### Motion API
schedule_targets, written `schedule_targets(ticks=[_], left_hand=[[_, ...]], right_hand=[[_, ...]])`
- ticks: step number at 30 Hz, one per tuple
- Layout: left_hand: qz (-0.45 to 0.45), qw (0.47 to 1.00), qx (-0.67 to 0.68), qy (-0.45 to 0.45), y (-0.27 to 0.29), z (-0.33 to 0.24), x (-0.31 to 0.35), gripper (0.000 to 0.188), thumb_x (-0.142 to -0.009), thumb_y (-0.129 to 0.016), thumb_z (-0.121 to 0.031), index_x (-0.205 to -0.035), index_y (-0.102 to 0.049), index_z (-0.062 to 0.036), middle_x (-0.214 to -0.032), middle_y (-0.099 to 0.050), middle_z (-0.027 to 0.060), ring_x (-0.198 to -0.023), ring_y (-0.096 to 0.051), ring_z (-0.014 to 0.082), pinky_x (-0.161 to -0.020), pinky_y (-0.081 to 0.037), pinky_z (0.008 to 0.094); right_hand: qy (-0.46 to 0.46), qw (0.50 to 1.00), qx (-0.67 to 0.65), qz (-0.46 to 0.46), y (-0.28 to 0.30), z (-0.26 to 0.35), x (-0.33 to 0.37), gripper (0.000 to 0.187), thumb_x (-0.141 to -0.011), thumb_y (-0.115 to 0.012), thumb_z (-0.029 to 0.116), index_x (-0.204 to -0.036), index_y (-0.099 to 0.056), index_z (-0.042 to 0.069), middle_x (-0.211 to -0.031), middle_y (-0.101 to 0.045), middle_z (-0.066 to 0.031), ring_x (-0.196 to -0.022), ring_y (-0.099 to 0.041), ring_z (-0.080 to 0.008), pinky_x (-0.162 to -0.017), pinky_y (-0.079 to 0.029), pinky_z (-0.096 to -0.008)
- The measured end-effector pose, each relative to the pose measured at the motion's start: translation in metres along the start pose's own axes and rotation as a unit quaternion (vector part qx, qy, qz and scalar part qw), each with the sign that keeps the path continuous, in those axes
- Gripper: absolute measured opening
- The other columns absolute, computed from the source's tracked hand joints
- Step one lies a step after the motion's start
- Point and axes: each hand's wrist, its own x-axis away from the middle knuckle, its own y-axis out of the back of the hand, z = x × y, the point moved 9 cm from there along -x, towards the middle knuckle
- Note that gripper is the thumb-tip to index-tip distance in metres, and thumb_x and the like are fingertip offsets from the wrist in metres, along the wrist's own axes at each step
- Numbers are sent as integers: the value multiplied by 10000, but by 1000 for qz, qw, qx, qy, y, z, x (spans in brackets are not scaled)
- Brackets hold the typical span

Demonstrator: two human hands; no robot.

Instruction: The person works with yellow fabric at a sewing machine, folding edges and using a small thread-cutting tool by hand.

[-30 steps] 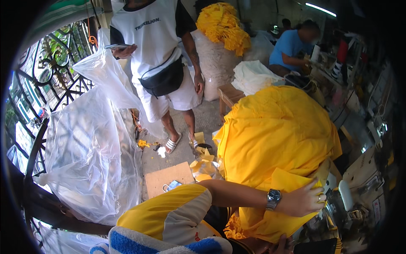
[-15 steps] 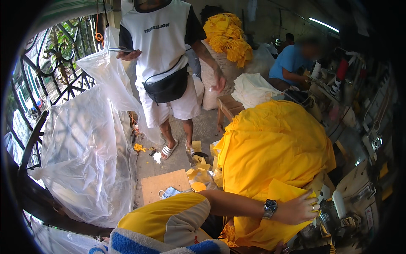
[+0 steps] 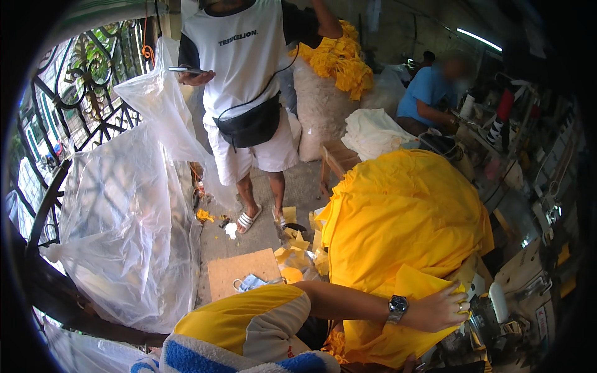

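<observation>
My left hand (image 3: 438,306), with a ring and a metal watch (image 3: 397,308), reaches across from the lower left. Its bent fingers grip the near end of a yellow cloth (image 3: 392,339) beside the sewing machine (image 3: 497,303). One fold of the cloth stands up just beyond the knuckles. Of my right hand (image 3: 410,363) only a bit of the fingers shows at the lower edge, by the cloth's near edge; the rest is cut off. Past my left forearm rises a large mound of yellow fabric (image 3: 404,211).
A person in a white shirt (image 3: 239,68) stands ahead, holding a phone (image 3: 189,69). A wooden board (image 3: 239,273) with a blue face mask (image 3: 252,282) and cloth scraps lie on the floor. Clear plastic sheeting (image 3: 124,224) fills the left. Farther right sits a person in blue (image 3: 426,93).
The standing person's free arm has gone from hanging down to raised beside the head, and the bag strap now stretches out with it. My left hand stays in place on the yellow cloth.
</observation>
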Motion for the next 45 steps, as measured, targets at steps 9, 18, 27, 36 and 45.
schedule_targets(ticks=[9,18,27,36,45], left_hand=[[-1,1000,-2,3,-4,0,1,294,-926,-544,-251,-1145,-603,-64,-1037,-561,81,-1206,-483,276,-1103,-318,545],[8,1000,-10,14,-1,-1,1,291,-930,-542,-260,-1133,-606,-62,-1082,-579,86,-1215,-482,275,-1095,-324,541],[0,1000,2,14,1,1,1,294,-916,-557,-247,-1146,-614,-73,-1059,-558,87,-1191,-490,277,-1090,-325,550],[0,1000,10,10,-3,1,2,298,-914,-557,-249,-1139,-624,-65,-1077,-553,92,-1194,-490,282,-1094,-318,559],[-20,1000,-9,13,-1,0,3,289,-912,-554,-245,-1130,-623,-67,-1055,-567,86,-1188,-492,285,-1096,-315,557]], right_hand=[[60,996,28,51,2,-8,-20,400,-917,-640,410,-1002,-623,19,-737,-594,-52,-604,-510,-150,-487,-401,-294],[71,992,108,-7,-2,21,5,383,-929,-627,390,-1018,-626,18,-714,-584,-74,-580,-500,-132,-491,-375,-296],[38,999,-17,-6,-7,6,-2,239,-939,-644,253,-849,-581,41,-605,-470,-17,-484,-341,-105,-431,-305,-256],[42,998,-34,15,-9,6,-4,293,-949,-629,246,-744,-531,61,-574,-433,-3,-480,-325,-87,-427,-295,-251],[53,998,-1,-28,-8,17,7,306,-921,-670,296,-877,-601,1,-672,-528,-22,-550,-405,-104,-456,-333,-253]])
